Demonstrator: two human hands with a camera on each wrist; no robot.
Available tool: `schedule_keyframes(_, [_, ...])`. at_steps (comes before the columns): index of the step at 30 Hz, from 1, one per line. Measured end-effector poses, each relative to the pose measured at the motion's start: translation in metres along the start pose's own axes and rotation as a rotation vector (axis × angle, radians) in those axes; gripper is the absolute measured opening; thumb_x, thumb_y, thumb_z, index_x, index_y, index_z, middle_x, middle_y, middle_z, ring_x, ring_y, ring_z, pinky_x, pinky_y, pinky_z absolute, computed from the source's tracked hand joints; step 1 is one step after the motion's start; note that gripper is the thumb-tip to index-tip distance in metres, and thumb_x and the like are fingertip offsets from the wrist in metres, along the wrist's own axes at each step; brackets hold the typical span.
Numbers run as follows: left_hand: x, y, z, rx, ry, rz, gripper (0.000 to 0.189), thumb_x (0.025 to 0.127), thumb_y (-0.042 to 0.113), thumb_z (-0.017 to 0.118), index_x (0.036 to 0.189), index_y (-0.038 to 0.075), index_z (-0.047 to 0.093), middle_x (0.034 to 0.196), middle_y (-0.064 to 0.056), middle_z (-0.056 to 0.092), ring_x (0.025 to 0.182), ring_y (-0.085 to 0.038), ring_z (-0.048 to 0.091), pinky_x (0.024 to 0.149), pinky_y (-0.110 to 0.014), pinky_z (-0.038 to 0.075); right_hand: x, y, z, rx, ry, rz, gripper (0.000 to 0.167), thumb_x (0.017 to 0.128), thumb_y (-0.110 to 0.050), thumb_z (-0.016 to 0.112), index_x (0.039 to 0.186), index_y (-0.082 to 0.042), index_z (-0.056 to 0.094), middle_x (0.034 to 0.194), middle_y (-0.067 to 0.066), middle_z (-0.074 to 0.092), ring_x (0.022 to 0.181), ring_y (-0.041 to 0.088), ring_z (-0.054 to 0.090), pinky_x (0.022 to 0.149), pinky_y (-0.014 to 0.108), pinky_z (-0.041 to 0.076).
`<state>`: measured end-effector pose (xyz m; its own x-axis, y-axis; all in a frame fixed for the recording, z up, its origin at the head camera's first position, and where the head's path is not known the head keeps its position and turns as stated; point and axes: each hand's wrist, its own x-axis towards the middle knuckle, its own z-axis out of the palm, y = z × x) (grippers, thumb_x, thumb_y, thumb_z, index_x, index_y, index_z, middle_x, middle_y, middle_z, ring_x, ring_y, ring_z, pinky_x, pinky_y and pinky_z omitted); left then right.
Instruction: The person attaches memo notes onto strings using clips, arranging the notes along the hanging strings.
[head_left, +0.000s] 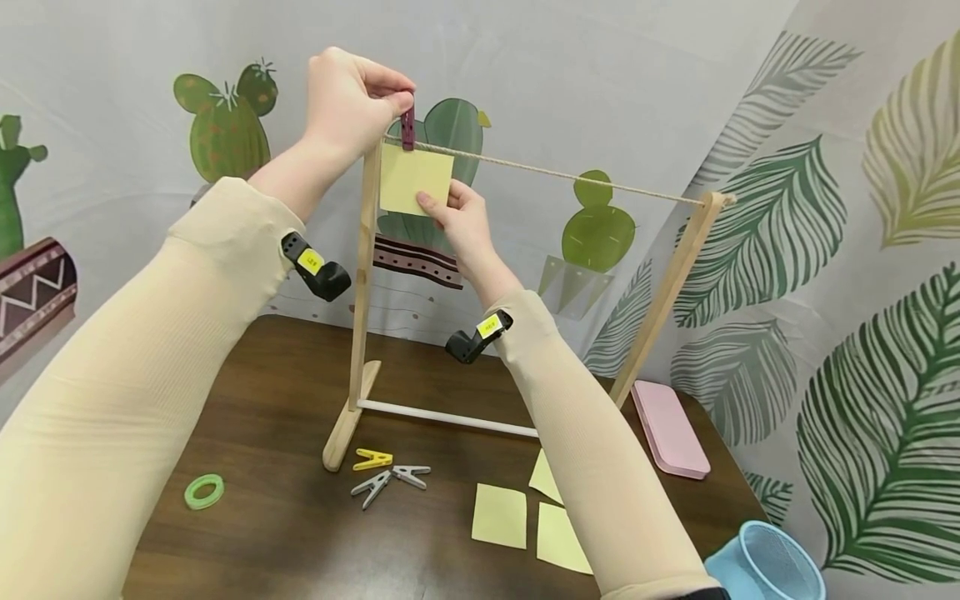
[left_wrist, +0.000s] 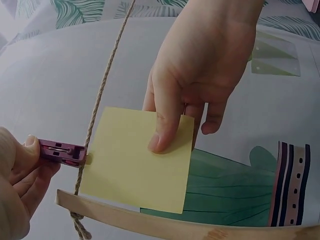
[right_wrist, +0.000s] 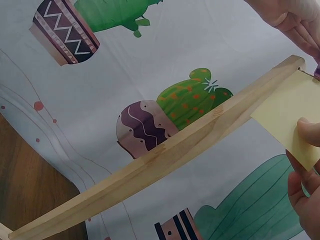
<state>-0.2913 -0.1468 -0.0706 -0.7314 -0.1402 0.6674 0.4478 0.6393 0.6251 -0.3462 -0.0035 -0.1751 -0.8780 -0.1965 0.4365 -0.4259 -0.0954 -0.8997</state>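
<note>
Head: left hand pinched maroon clothespin near left end of twine; right hand pinched lower right of yellow sticky note. Left wrist: clothespin's tip sat on twine at note's top edge. Right wrist: note was beside upper end of wooden post.

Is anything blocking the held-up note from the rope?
Nothing visible: the yellow note, pinched by the right hand, has its top edge at the rope, where the left hand holds the purple clothespin.
</note>
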Motion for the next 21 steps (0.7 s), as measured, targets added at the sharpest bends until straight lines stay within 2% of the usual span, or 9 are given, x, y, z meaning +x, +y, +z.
schedule_keyframes(6, [-0.0009, -0.0018, 0.0015, 0.040, -0.029, -0.004, 0.025, 0.094, 0.025, 0.066, 0.111, 0.010, 0.075, 0.109, -0.006, 0.074, 0.081, 0.002, 0.062, 0.073, -0.014, 0.047, 0.0008, 0.0011, 0.0007, -0.001, -0.004, -0.002, 0.029, 0.092, -0.008, 0.067, 0.119, 0.003, 0.063, 0.077, -0.010, 0.065, 0.070, 0.007, 0.053, 0.063, 0.019, 0.038])
schedule_keyframes(12, [-0.0027, -0.0012, 0.0021, 0.083, -0.047, -0.008, 0.025, 0.094, 0.024, 0.065, 0.114, 0.011, 0.075, 0.112, -0.007, 0.073, 0.091, -0.004, 0.067, 0.076, -0.015, 0.048, 0.0003, -0.0009, 0.0005, 0.003, -0.006, -0.001, 0.028, 0.092, -0.008, 0.067, 0.118, 0.003, 0.063, 0.079, -0.007, 0.067, 0.069, 0.004, 0.055, 0.064, 0.020, 0.039])
schedule_keyframes(17, [-0.0043, 0.0004, 0.0013, 0.115, -0.081, -0.003, 0.029, 0.095, 0.024, 0.064, 0.120, 0.012, 0.071, 0.116, -0.007, 0.071, 0.101, -0.007, 0.069, 0.086, -0.019, 0.052, -0.0005, -0.0023, -0.0006, -0.007, -0.011, 0.000, 0.029, 0.093, -0.009, 0.066, 0.119, 0.003, 0.063, 0.088, 0.000, 0.070, 0.072, 0.004, 0.058, 0.065, 0.019, 0.041])
schedule_keyframes(21, [-0.0054, 0.0017, 0.0008, 0.150, -0.112, 0.021, 0.032, 0.095, 0.022, 0.064, 0.124, 0.010, 0.069, 0.118, -0.009, 0.070, 0.105, -0.013, 0.069, 0.089, -0.023, 0.053, -0.0004, -0.0022, -0.0021, -0.007, -0.013, 0.001, 0.030, 0.093, -0.008, 0.065, 0.121, 0.003, 0.062, 0.099, 0.011, 0.071, 0.073, 0.004, 0.059, 0.067, 0.019, 0.044])
